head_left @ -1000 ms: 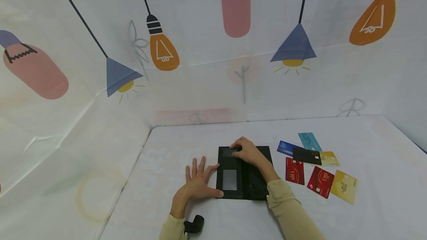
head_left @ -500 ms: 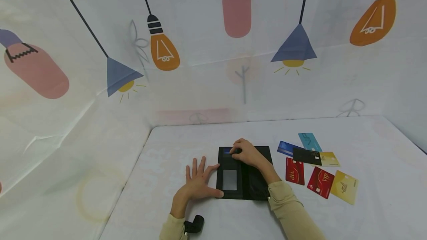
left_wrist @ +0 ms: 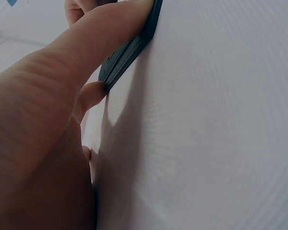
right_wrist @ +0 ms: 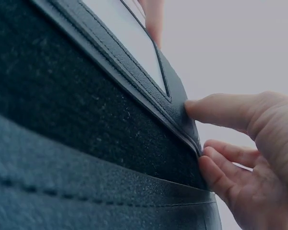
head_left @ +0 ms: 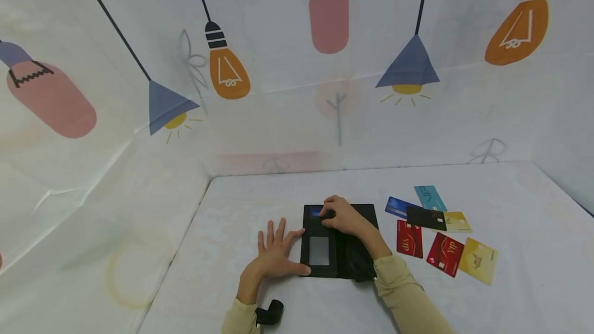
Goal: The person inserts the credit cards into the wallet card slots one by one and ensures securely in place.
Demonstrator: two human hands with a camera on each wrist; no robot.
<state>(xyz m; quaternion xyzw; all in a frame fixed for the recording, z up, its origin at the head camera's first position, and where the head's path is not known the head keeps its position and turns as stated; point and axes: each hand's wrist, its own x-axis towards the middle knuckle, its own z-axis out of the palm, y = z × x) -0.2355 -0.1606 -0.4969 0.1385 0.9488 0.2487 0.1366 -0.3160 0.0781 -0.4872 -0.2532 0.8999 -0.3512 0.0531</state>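
Note:
A black wallet (head_left: 320,230) lies open on the white table, with a clear window (head_left: 318,250) on its left panel. My left hand (head_left: 274,261) has its fingers spread straight; thumb and index fingertips touch the wallet's left edge. My right hand (head_left: 347,216) reaches over the wallet, fingers and thumb curled at the upper left panel beside a small blue patch (head_left: 316,211). In the right wrist view, the right thumb (right_wrist: 216,109) and fingers (right_wrist: 213,170) touch the wallet's edge in a pinch. Whether a card lies between them is hidden.
Several cards lie right of the wallet: blue (head_left: 397,206), teal (head_left: 430,198), black (head_left: 426,218), gold (head_left: 458,222), two red (head_left: 409,238) and a yellow one (head_left: 479,261). Some overlap. A printed cloth wall (head_left: 287,128) stands behind the table.
My right fingertips have shifted slightly down the wallet's left panel. A blue patch now shows where dark grey was a second ago. My left hand has stayed still.

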